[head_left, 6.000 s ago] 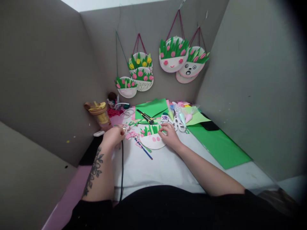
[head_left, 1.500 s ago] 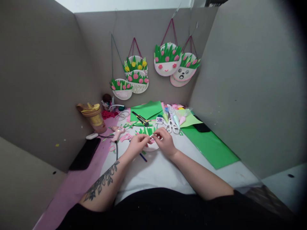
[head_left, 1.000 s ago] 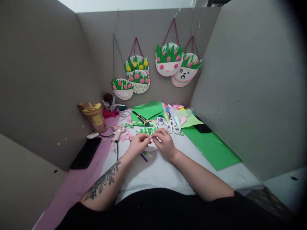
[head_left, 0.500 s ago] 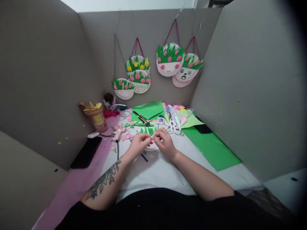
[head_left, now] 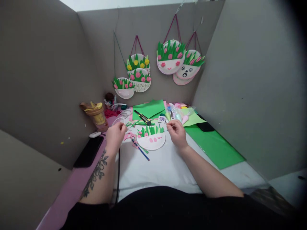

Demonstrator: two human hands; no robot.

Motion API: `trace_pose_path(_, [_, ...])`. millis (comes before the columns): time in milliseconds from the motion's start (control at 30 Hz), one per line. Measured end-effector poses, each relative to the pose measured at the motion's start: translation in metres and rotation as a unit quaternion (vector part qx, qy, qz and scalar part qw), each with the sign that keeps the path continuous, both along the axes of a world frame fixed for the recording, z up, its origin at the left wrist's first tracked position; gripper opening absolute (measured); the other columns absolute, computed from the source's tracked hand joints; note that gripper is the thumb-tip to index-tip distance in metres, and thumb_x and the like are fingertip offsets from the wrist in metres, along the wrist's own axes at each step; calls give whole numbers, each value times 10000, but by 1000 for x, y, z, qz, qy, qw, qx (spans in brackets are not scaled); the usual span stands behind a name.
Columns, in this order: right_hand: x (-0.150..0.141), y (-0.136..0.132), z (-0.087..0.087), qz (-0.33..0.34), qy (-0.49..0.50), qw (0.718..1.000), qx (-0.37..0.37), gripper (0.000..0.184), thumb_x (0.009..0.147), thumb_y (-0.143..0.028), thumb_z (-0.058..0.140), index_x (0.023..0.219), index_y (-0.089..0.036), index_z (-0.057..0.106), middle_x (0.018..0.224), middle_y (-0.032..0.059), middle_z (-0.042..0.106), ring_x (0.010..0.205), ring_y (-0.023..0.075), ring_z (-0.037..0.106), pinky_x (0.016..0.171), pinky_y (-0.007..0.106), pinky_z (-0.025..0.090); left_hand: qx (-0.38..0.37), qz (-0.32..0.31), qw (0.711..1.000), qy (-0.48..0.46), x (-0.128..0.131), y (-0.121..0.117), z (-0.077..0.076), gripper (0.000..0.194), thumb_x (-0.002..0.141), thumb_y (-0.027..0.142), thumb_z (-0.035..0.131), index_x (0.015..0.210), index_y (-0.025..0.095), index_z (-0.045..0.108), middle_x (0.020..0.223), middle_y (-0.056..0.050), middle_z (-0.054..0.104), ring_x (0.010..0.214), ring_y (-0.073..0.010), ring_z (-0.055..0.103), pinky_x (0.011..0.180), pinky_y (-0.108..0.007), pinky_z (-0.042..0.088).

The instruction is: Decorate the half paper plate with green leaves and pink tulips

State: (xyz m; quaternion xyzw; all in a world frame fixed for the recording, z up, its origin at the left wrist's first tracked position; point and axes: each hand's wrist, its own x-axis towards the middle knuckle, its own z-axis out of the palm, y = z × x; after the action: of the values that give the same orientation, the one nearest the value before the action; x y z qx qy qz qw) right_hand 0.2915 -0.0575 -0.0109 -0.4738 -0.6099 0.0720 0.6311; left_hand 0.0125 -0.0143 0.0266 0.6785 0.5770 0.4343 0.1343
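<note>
A white paper-plate basket point(head_left: 150, 142) with green paper leaves, pink tulips and pink oval pieces on its front lies on the white cloth between my hands. My left hand point(head_left: 115, 135) is closed to the left of the plate, over the spot where the pink glue gun lay; the gun is hidden, and I cannot make out what the fingers hold. A black cord point(head_left: 118, 175) runs down below this hand. Right of the plate, my right hand point(head_left: 177, 132) is closed in a pinch, and anything in it is too small to name. It covers the white scissors.
Behind the plate lie a yellow-black utility knife point(head_left: 142, 117), green paper point(head_left: 148, 108) and a small lettered card point(head_left: 161, 119). A blue pen point(head_left: 144, 154) is in front. Green sheets point(head_left: 216, 148) lie right, a brown-yellow cup point(head_left: 96, 116) and black phone point(head_left: 88, 151) left. Finished plates point(head_left: 170, 67) hang behind.
My hands, which were together over the plate, have moved apart: the left to the left, the right to the right. The plate's front is now uncovered. The glue gun and scissors are now covered.
</note>
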Motion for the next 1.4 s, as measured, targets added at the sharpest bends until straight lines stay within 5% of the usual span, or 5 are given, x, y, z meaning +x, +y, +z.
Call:
trace_pose_path(133, [7, 21, -22, 0, -54, 990, -127, 116, 738, -170, 523, 844, -190, 566, 849, 40, 602, 758, 182, 550, 682, 317, 438, -36, 96, 976, 190, -20, 11, -7, 281, 690, 351, 634, 515, 192, 483, 548, -89, 552, 712, -310, 620, 638, -377, 452])
trace_pose_path(333, [7, 27, -39, 62, -149, 957, -242, 317, 632, -51, 488, 914, -194, 516, 829, 8, 630, 750, 164, 561, 707, 292, 425, -111, 58, 979, 160, -31, 20, -16, 459, 633, 418, 676, 425, 226, 315, 427, -48, 438, 718, -327, 628, 617, -372, 458])
trace_pose_path(467, [2, 22, -38, 87, -171, 938, -288, 302, 650, -63, 503, 922, -195, 497, 741, -19, 597, 647, 143, 534, 631, 252, 395, -140, 105, 955, 241, -23, 13, -8, 393, 673, 472, 648, 500, 198, 425, 555, -118, 564, 762, -365, 638, 636, -405, 458])
trace_pose_path(767, [2, 29, -50, 86, -171, 929, -318, 251, 706, -88, 495, 934, -192, 486, 693, -25, 542, 635, 134, 505, 598, 220, 358, -161, 47, 920, 353, 10, -2, 2, 335, 821, 452, 488, 842, 179, 679, 917, -137, 708, 891, -279, 651, 691, -305, 467])
trace_pose_path(1400, [-8, 25, -52, 44, -234, 921, -309, 280, 755, -90, 500, 1018, -184, 481, 798, 29, 574, 711, 168, 518, 621, 242, 343, -89, -101, 947, 292, 50, -24, -19, 356, 875, 428, 422, 751, 190, 656, 762, -66, 691, 738, -194, 599, 581, -269, 296])
